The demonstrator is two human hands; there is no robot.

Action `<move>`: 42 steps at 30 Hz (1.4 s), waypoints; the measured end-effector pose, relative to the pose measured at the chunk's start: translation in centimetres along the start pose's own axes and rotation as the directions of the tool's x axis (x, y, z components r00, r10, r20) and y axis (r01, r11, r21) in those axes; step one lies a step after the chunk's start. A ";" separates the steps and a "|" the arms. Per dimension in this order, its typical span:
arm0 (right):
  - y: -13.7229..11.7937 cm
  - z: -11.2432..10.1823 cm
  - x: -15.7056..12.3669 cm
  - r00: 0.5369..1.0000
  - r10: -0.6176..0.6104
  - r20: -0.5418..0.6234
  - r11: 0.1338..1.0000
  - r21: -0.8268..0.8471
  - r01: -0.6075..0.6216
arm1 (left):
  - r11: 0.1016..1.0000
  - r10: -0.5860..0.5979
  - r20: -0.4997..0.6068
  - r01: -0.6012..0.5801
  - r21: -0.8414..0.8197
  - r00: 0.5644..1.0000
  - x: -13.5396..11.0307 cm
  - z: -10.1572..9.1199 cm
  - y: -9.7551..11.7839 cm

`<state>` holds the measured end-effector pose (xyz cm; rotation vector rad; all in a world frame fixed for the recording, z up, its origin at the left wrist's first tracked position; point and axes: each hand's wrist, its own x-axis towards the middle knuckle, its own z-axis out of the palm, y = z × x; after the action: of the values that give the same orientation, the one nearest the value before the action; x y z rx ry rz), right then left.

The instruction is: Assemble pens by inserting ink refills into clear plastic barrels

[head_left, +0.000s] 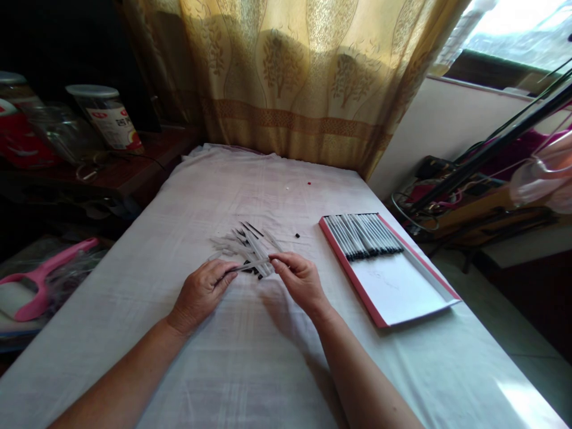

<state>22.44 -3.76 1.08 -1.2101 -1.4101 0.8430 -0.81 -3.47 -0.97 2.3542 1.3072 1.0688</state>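
Observation:
My left hand [201, 293] pinches one end of a thin translucent pen barrel [254, 263]. At its other end, the fingertips of my right hand [300, 282] close on the barrel, which spans the gap between my hands, slightly tilted. Behind and under it lies a loose heap of clear pen barrels [229, 243], with dark thin pieces [254, 229] and small black parts among them. To the right, a shallow white box with red sides [357, 283] holds a row of pens [364, 235], their black ends toward me. My right fingers hide whatever is at that tip.
A white cloth [214, 357] covers the table. A small black piece [297, 235] and a tiny red piece [308, 183] lie farther back. Jars [109, 119] stand on a dark cabinet at left, above a pink-handled roller [40, 286]. A patterned curtain [286, 77] hangs behind.

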 end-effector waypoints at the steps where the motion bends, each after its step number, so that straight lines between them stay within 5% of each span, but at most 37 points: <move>1: 0.3 -0.4 0.6 1.000 -0.022 -0.003 0.999 -0.034 0.022 | 1.000 -0.006 -0.007 0.006 -0.008 1.000 0.0 0.0 -0.1; 7: 3.4 -4.4 6.0 0.970 -0.049 -0.237 0.888 -0.455 -0.066 | 0.999 -0.028 -0.015 0.028 -0.022 1.000 0.0 0.2 -0.5; 13: 4.8 -4.6 7.6 0.977 -0.006 -0.214 0.848 -0.518 -0.108 | 0.998 -0.054 -0.005 0.054 -0.037 0.999 0.1 0.1 -0.3; 16: 4.2 -3.8 6.3 0.982 0.037 -0.187 0.911 -0.398 -0.110 | 0.998 -0.050 -0.003 0.050 -0.037 0.999 0.1 0.0 -0.2; 18: 3.3 -3.2 4.7 0.985 0.126 -0.118 0.980 -0.138 -0.142 | 0.998 -0.047 0.004 0.047 -0.029 0.999 0.0 -0.1 -0.2; 20: 2.2 -2.7 2.9 0.976 0.218 0.006 0.970 0.110 -0.217 | 0.999 -0.035 0.008 0.035 -0.022 0.999 -0.1 -0.1 -0.2; 23: 0.5 -2.1 0.5 0.955 0.280 0.098 0.921 0.253 -0.296 | 1.000 -0.008 0.010 0.008 -0.020 1.000 -0.2 -0.1 -0.1; 35: -0.7 -0.4 -1.1 0.941 0.333 0.065 0.880 0.338 -0.335 | 0.999 0.031 0.043 -0.031 -0.008 0.999 -0.2 -0.2 0.6; 42: -0.8 0.1 -1.4 0.963 0.254 0.088 0.924 0.272 -0.269 | 1.000 0.024 0.062 -0.024 -0.007 0.998 -0.1 -0.3 0.8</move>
<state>22.11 -5.30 1.45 -1.1755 -1.1336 1.2249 -0.57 -4.08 -0.42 2.3847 1.2553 0.9965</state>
